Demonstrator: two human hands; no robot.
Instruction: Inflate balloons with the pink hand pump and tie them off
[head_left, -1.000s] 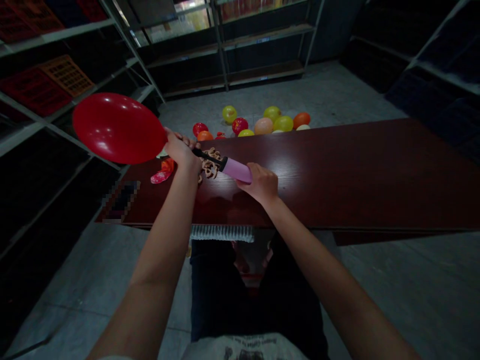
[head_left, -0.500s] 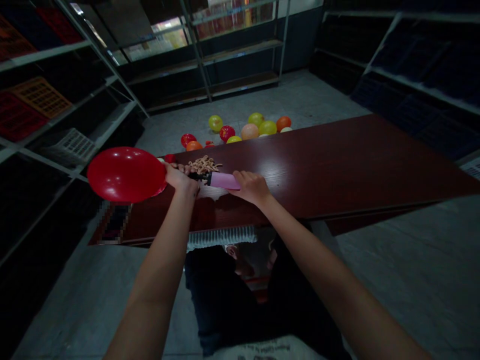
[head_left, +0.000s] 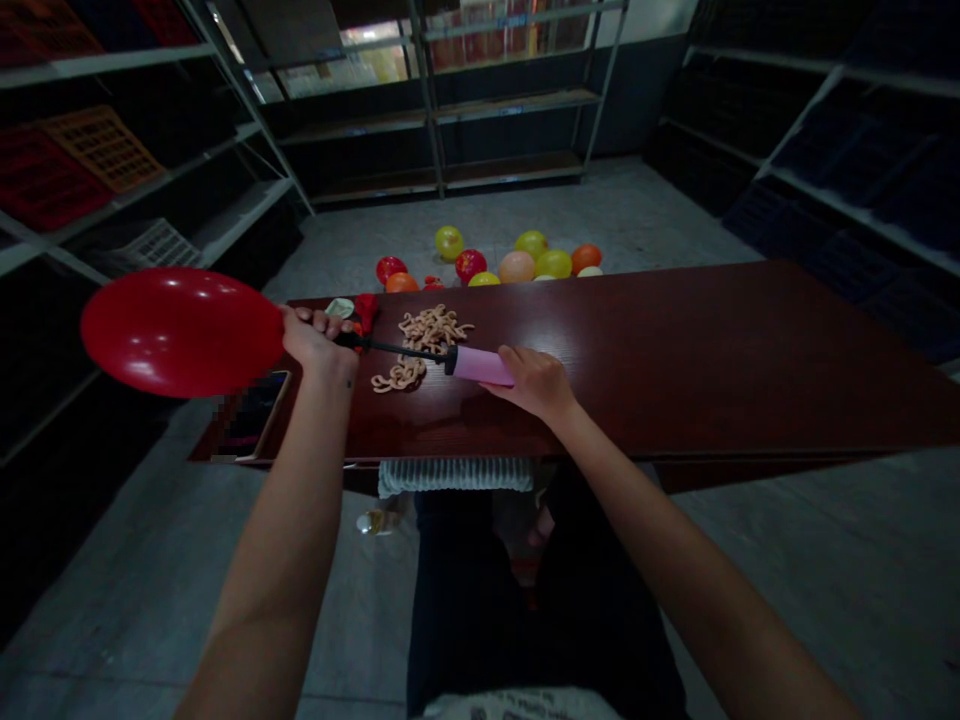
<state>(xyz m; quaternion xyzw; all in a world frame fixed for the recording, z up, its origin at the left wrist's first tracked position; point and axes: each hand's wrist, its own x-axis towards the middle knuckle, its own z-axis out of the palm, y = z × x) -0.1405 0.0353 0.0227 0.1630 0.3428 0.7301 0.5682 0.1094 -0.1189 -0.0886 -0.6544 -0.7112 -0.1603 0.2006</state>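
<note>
A big inflated red balloon (head_left: 182, 332) points left from my left hand (head_left: 319, 338). That hand is closed around the balloon's neck and the black end of a balloon pump. My right hand (head_left: 536, 380) grips the pump's pink barrel (head_left: 480, 366) over the table. Between the two hands the thin black rod (head_left: 405, 350) is drawn out of the barrel. Behind and below the rod lie tan uninflated balloons (head_left: 433, 328) in a loose heap. A flat red balloon (head_left: 366, 310) and a pale one (head_left: 340, 308) rest beyond my left hand.
The dark red table (head_left: 675, 350) stretches to the right. A phone-like dark object (head_left: 259, 412), partly pixelated, lies at its left end. Several inflated balloons (head_left: 517, 266) are on the floor behind. Shelves (head_left: 517, 105) with crates (head_left: 105, 148) stand around. A ribbed grey cloth (head_left: 456, 475) hangs at the front edge.
My left hand has moved left with the red balloon, away from the right hand, and more of the pump's black rod shows. The view has shifted somewhat.
</note>
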